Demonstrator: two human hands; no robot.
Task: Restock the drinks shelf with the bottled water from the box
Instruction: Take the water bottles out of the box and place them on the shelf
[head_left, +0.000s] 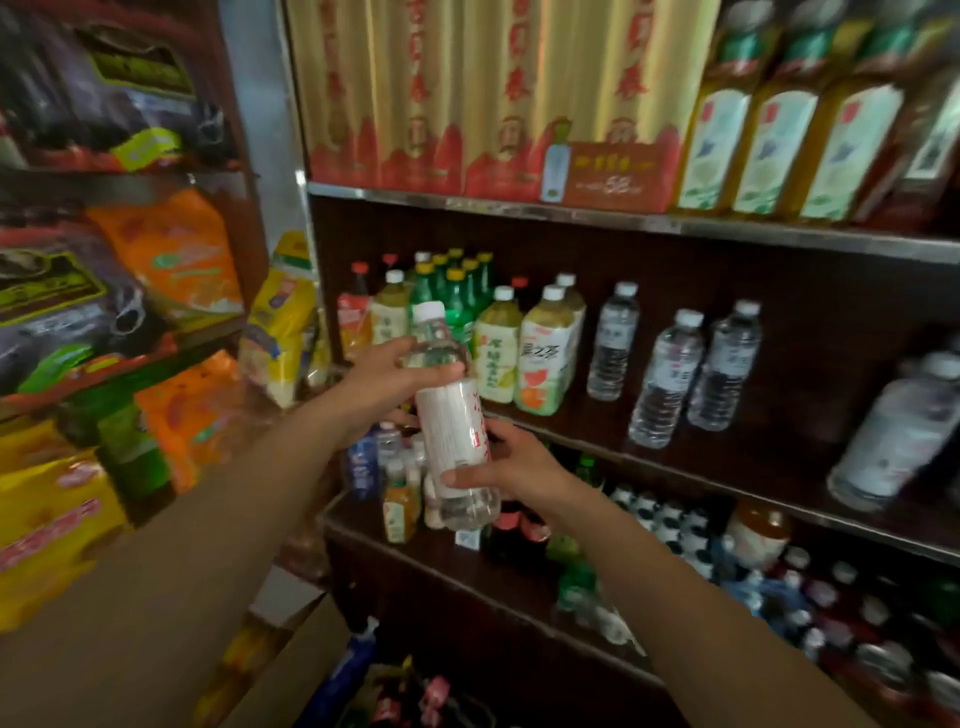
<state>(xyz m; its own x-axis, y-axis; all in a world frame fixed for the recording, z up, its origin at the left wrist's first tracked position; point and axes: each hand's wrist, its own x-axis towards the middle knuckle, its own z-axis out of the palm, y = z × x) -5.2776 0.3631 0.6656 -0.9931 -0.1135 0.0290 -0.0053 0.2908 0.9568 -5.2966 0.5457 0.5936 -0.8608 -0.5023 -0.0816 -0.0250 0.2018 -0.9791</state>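
I'm mid-placement: one water bottle (451, 415) is up in front of the drinks shelf (727, 467), upright with a slight tilt, my left hand (387, 382) curled round its clear shoulder just under the white cap and my right hand (511, 467) wrapped round its lower body, thumb across the front. The next move, as I judge it, is to carry it toward 2 o'clock and stand it in the bare stretch beside the water bottles on the shelf (675, 374) (the juice bottles (524, 353) at 12 o'clock crowd the left).
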